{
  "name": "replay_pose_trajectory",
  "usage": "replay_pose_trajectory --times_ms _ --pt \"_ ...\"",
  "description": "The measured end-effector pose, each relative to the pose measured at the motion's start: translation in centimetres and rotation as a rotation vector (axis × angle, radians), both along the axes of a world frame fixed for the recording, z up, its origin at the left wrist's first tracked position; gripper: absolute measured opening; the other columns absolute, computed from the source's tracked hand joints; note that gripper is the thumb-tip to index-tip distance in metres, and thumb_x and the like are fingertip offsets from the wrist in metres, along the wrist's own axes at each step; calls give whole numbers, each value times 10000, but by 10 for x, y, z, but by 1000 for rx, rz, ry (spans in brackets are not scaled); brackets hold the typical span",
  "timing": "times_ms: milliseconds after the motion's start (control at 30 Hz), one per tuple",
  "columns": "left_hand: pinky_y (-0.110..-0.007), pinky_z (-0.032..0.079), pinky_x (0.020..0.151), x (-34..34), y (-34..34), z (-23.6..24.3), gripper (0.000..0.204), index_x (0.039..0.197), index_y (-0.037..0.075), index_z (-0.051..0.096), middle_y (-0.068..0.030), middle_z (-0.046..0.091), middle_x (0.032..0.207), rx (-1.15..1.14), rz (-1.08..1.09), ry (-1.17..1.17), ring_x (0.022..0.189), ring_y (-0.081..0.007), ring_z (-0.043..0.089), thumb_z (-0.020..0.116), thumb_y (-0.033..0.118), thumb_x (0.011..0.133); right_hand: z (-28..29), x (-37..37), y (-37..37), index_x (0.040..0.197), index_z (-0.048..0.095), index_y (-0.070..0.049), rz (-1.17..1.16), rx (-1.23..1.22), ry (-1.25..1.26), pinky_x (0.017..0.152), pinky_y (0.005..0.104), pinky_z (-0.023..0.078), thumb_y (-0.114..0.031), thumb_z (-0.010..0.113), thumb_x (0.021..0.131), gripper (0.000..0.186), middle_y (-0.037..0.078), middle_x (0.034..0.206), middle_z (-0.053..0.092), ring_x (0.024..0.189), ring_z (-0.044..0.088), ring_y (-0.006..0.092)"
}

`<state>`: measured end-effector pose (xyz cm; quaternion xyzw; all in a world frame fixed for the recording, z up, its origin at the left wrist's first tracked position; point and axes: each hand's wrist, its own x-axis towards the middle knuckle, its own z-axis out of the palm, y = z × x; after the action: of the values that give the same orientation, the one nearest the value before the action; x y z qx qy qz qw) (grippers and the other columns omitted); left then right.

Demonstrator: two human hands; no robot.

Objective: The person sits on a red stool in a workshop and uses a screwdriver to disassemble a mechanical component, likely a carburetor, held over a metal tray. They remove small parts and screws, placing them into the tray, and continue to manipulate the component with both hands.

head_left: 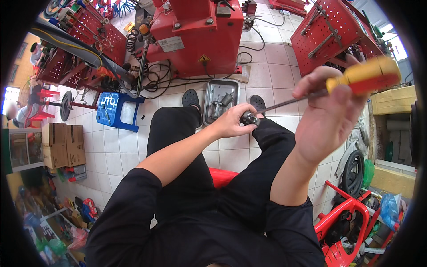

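Observation:
Between the fingers of my left hand [235, 121] is a small dark metal part [250, 118], held over my right knee. My right hand [324, 111] is raised close on the right and grips a screwdriver with a yellow and red handle [364, 76]. The screwdriver's long shaft [289, 102] slants down to the left, its tip at or very near the metal part; whether it touches I cannot tell. On the floor between my feet, a metal tray [207, 100] holds several metal parts [221, 103].
A big red machine [195, 49] stands ahead, with black cables round its base. To the left is a blue plastic stool [116, 111], with cardboard boxes [63, 144] beyond. A red pegboard cart [327, 35] stands far right; a red plastic chair [344, 227] lies near right.

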<state>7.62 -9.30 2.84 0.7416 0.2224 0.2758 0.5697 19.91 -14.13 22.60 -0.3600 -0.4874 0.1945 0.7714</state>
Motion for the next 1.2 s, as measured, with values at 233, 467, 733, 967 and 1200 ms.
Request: replay_pose_trajectory --times_ms 233,467,733,967,1200 --pt "-298 439 742 1 -1 -1 374 883 34 560 -68 562 834 39 -40 65 802 -180 552 793 232 668 14 35 -18 1285 381 -12 420 190 -86 579 321 386 -541 370 932 636 109 877 521 646 481 193" --pt "-297 436 731 -2 -1 -7 364 851 36 559 -54 563 822 48 -67 69 796 -174 548 815 217 666 22 31 -24 1193 439 -95 608 203 -142 535 275 315 -480 437 943 459 25 772 469 539 427 115" --pt "-297 434 729 3 -4 -3 360 850 36 559 -51 560 821 -10 -39 81 797 -169 542 814 228 681 16 31 -17 1148 446 -116 519 234 -165 456 242 230 -479 426 951 414 -10 679 398 440 306 84" --pt "-306 435 739 2 -2 -8 391 853 36 558 -52 561 815 37 -1 102 798 -178 544 823 261 674 9 27 -14 1141 449 -106 388 258 -82 445 237 220 -455 381 974 392 3 699 399 441 270 85" --pt "-311 438 741 3 -4 -12 393 846 37 555 -59 564 817 92 -14 81 799 -191 548 822 267 675 9 27 -15 1141 452 -108 349 222 -71 446 235 220 -444 353 986 383 6 708 407 450 278 90"
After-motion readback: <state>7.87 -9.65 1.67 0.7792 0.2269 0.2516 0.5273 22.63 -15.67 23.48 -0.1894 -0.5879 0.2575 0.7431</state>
